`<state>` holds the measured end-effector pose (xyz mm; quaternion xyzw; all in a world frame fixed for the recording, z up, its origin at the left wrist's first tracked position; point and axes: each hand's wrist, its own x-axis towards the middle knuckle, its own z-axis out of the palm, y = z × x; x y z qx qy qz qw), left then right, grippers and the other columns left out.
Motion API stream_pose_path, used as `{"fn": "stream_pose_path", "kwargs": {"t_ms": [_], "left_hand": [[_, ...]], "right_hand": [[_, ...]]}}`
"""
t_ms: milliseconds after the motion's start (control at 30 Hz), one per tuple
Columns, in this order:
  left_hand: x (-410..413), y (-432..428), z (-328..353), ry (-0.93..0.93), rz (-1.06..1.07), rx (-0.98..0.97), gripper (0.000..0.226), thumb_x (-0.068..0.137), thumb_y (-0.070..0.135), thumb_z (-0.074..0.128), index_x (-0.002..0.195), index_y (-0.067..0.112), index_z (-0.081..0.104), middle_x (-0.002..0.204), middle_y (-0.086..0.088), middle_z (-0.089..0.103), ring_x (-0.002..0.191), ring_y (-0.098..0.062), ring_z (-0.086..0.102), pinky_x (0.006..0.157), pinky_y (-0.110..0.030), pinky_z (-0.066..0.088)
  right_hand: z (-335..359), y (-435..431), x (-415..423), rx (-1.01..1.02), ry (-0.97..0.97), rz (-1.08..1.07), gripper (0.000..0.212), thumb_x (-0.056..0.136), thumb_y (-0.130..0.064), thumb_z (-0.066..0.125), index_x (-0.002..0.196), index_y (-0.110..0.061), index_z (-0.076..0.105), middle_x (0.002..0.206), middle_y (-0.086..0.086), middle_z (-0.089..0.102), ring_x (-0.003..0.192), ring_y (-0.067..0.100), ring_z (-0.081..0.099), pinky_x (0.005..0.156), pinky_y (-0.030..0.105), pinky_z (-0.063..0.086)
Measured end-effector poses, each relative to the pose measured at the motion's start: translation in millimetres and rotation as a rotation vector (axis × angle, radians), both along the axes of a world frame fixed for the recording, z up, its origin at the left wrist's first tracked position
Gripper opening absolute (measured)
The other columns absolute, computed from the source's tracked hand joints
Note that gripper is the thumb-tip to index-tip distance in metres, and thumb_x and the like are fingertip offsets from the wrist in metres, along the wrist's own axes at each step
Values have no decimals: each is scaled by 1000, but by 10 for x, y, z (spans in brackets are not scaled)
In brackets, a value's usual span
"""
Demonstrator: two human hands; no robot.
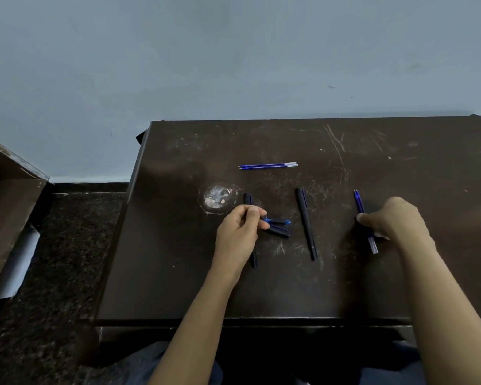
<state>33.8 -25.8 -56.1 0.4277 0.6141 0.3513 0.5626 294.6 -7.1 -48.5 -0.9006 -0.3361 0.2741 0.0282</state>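
On the dark table (261,287) my left hand (239,234) pinches a small black and blue pen part (278,222) between thumb and fingers. A black pen cap (279,232) lies just below it. Under that hand lies a black pen (249,200), partly hidden. A second capped black pen (306,223) lies in the middle. My right hand (395,220) grips a blue refill (359,204) on the table; its clear end (373,245) sticks out toward me. Two more blue refills (268,165) lie side by side farther back.
A worn whitish patch (218,197) marks the tabletop left of my left hand. A pale wall (233,65) stands behind the table. At the left stands a brown box-like object (9,204) on a dark speckled floor (67,245).
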Motion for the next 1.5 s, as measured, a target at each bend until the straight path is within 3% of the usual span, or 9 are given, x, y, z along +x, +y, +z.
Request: {"fn": "stream_pose_path", "kwargs": {"t_ms": [200, 300, 433, 533, 633, 900, 1100, 1300, 1500], "left_hand": [[-9, -9, 3, 8, -22, 59, 29, 100, 27, 45, 90, 25, 72, 77, 8, 70, 58, 6, 55, 53, -6, 40], [-21, -14, 9, 3, -43, 88, 28, 100, 29, 45, 94, 25, 72, 78, 9, 69, 60, 6, 55, 55, -6, 41], [-23, -27, 19, -2, -95, 101, 28, 100, 34, 43, 97, 31, 71, 80, 9, 69, 65, 5, 55, 58, -7, 41], [-23, -40, 25, -16, -128, 122, 28, 100, 36, 43, 97, 34, 71, 79, 8, 70, 65, 5, 55, 60, -5, 41], [-19, -50, 18, -21, -147, 135, 29, 100, 37, 43, 96, 36, 71, 79, 8, 71, 66, 5, 56, 62, -6, 41], [-24, -30, -20, -15, -160, 156, 28, 100, 36, 44, 96, 35, 72, 82, 5, 73, 75, 0, 61, 66, -9, 44], [-13, -24, -14, -38, -145, 170, 24, 101, 27, 44, 105, 27, 68, 75, 11, 70, 66, 11, 60, 59, -5, 42], [-26, -4, -16, -51, -60, 226, 27, 102, 27, 43, 100, 25, 69, 71, 8, 67, 60, 7, 54, 58, -7, 41], [-67, 15, -33, -42, -44, 244, 25, 101, 31, 43, 104, 32, 67, 67, 13, 66, 60, 6, 52, 59, -9, 40]], "right_hand": [[39, -23, 13, 7, -12, 8, 33, 77, -28, 72, 73, 0, 55, 79, 19, 66, 74, 36, 63, 63, 35, 48], [156, -6, -18, 226, -30, 95, 32, 83, -33, 65, 73, -2, 63, 71, 15, 63, 64, 29, 57, 54, 28, 39], [376, 52, -434, 686, 399, 140, 26, 91, -27, 56, 68, -16, 61, 66, 6, 65, 61, 17, 58, 69, 37, 51], [404, -13, -881, 895, 787, 67, 18, 96, -12, 51, 80, -8, 57, 68, 4, 64, 55, 7, 59, 60, 22, 53], [318, -112, -1105, 987, 871, 28, 14, 97, -9, 49, 87, -5, 58, 75, 5, 66, 63, 11, 61, 61, 20, 52], [186, -93, -1188, 975, 829, 109, 16, 96, -12, 50, 93, 0, 59, 80, 7, 69, 72, 17, 65, 71, 31, 57], [139, -99, -1214, 788, 776, 348, 10, 90, -13, 60, 85, -14, 69, 84, 8, 72, 75, 21, 69, 76, 35, 57], [99, -58, -1179, 692, 423, 566, 20, 85, -10, 64, 98, -22, 74, 92, -5, 72, 80, 4, 63, 75, 6, 44], [13, -50, -1159, 416, 105, 808, 27, 88, -11, 59, 112, -20, 68, 112, 3, 66, 112, 22, 52, 98, 39, 43]]}}
